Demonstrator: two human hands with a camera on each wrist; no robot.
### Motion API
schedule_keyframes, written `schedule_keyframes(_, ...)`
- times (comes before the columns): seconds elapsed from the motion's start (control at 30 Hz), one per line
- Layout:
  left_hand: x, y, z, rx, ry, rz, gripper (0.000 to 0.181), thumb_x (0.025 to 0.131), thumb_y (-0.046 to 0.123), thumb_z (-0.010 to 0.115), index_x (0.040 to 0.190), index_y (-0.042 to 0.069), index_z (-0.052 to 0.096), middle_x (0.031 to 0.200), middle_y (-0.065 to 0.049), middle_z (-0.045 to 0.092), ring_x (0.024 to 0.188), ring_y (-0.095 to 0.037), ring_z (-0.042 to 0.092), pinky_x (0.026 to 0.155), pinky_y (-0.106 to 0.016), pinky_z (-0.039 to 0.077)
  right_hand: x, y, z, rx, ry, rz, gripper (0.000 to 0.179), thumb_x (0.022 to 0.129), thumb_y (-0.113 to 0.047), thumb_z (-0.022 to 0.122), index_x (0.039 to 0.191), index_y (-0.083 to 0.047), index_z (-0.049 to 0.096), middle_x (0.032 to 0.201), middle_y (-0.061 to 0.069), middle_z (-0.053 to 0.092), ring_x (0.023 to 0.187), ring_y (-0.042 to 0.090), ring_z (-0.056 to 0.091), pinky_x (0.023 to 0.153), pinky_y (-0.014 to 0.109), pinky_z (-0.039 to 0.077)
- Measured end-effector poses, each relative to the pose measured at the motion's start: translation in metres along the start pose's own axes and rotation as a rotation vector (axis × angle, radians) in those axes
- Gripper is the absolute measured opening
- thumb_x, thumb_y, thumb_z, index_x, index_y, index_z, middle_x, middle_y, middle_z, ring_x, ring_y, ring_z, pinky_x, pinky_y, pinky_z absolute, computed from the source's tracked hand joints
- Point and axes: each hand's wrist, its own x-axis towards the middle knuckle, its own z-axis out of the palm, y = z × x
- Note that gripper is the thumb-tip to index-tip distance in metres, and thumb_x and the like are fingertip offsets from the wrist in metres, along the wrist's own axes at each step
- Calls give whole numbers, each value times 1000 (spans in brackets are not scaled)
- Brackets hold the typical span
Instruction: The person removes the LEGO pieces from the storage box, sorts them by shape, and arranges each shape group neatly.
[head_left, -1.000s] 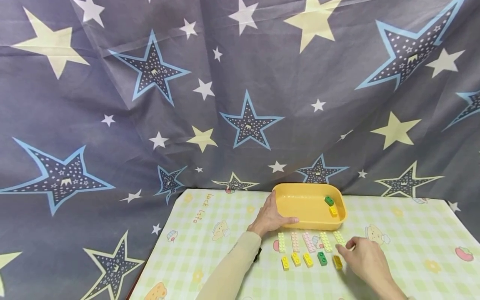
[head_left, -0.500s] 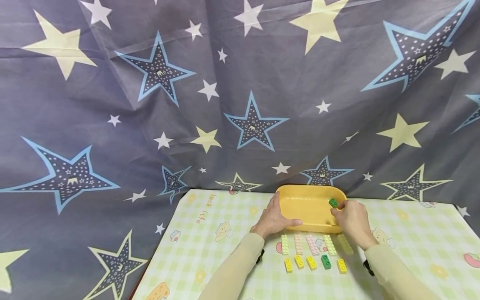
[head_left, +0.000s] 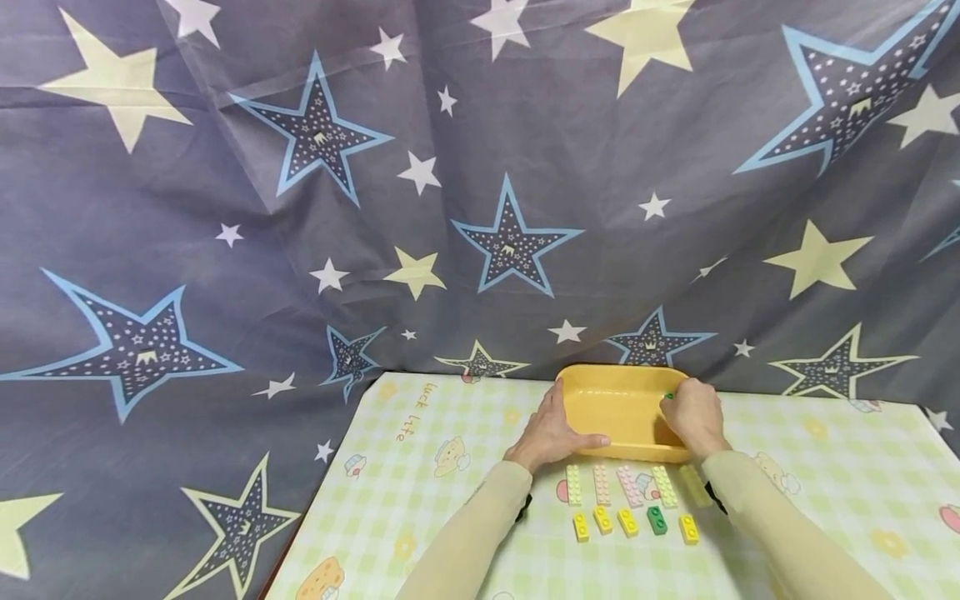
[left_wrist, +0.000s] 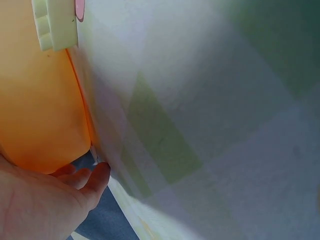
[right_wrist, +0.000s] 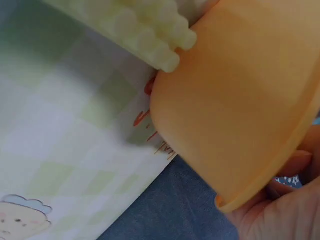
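Note:
A yellow plastic tray stands at the back of the table. My left hand holds its near left corner, the thumb along the front rim and the fingers round the left end; the left wrist view shows these fingers at the orange-looking wall. My right hand reaches over the tray's right end with bent fingers, its fingertips hidden inside. Just beyond them a bit of a green brick shows. In the right wrist view the right hand is at the rim; what it holds, if anything, is out of sight.
In front of the tray lie long studded bricks in pale green and pink. Nearer is a row of small yellow bricks with one green brick. A starry curtain hangs behind the checked tablecloth.
My right hand has gone from beside the near row up into the tray's right end, leaving a yellow brick in that row. My left hand keeps to the tray's corner. The view has shifted slightly.

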Motion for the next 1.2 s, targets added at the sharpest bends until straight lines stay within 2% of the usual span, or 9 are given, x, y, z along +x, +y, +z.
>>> schedule_keyframes(0.13,0,0,-1,11,3,-1,141,77,70,91,178,20,6,184,-10,24,164,-39,39,133,-55,38,10,3,11,-37,10,-20,19,89,-2,63,73,8,65,88,37,74,83,56,72,76,67,60)
schedule_keyframes(0.23,-1,-1,0,1,6,3,141,77,70,91,178,20,7,184,-10,25,164,-39,39,133,-55,38,17,8,21,-44,-4,0,16,86,-1,62,84,12,71,97,40,74,90,61,72,78,68,61)
schedule_keyframes(0.4,-6,-4,1,-12,11,-2,140,77,70,91,178,19,8,183,-10,26,162,-39,41,132,-56,39,32,30,49,-69,18,-31,13,84,0,61,75,3,69,92,35,76,81,54,73,69,63,61)
schedule_keyframes(0.5,-8,-6,3,-10,13,-6,140,76,70,91,178,18,9,182,-9,27,161,-39,43,131,-57,40,38,40,62,-92,16,-38,14,85,1,60,74,-1,68,90,32,77,82,52,74,69,62,62)
schedule_keyframes(0.7,-3,-3,2,-26,22,20,140,76,68,92,178,18,11,182,-10,29,160,-40,43,131,-57,41,47,38,62,-139,-24,20,12,89,0,61,89,6,71,100,34,76,95,53,74,81,63,64)
schedule_keyframes(0.8,-4,-3,4,-20,20,15,140,75,69,92,178,18,11,181,-10,29,160,-39,44,130,-56,41,50,47,69,-143,-20,23,12,89,-1,61,89,5,71,99,34,76,95,53,74,80,63,64)
schedule_keyframes(0.93,-4,-1,4,0,21,7,141,75,70,92,178,18,11,181,-10,30,159,-38,45,130,-55,42,56,59,75,-122,-5,-22,11,86,-1,61,78,2,68,93,33,76,89,53,74,76,64,63)
schedule_keyframes(1.07,-3,-1,3,-1,23,5,141,75,70,92,178,19,11,182,-10,29,160,-38,44,131,-55,41,60,66,79,-103,8,-64,18,83,-4,64,66,-6,64,83,25,76,81,48,74,71,62,62)
schedule_keyframes(1.2,-3,-1,3,-8,21,3,141,75,69,93,178,19,10,182,-10,29,160,-38,44,131,-55,40,61,66,79,-90,-12,-57,19,83,-6,64,64,-9,65,80,20,76,77,44,75,67,58,61)
